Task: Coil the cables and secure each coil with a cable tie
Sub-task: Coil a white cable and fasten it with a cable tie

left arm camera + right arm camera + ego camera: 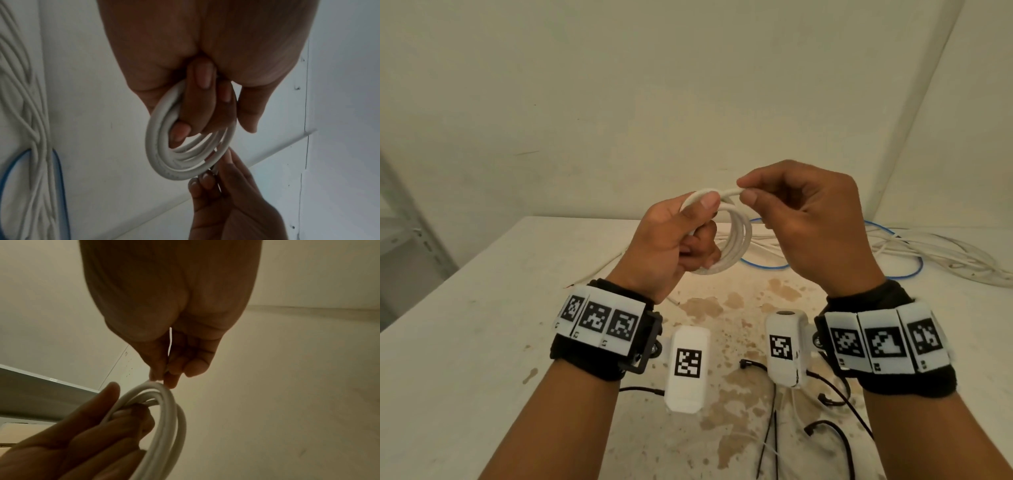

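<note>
The worktop [482, 308] is wide, pale and stained in the middle. On its far right lies a loose heap of white cables [935, 253]; how many strands are in it I cannot count, because they cross one another. One blue cable [914, 274] loops among them. On the near part lie thin black ties [835, 435]; I see at least three, but the wrists hide some.

There is one coil [736, 240], white, held in the air above the middle of the worktop, between the two hands. It has about four turns, seen best in the left wrist view. I judge it to be light and smooth, and rather springy: the turns will want to open when the grip is loosened, so it should be held across all turns together, at one side of the ring.

The left hand [674, 240] does just this: its fingers pass through the ring and curl round the bundle, with the thumb pressing on top. The right hand [808, 226] pinches with thumb and forefinger at the top of the coil. In the right wrist view a thin white strip [170, 340] runs through these fingers, probably a tie, though I cannot tell for sure. If it is one, it is thin and slippery and needs a firm pinch near its end.
</note>
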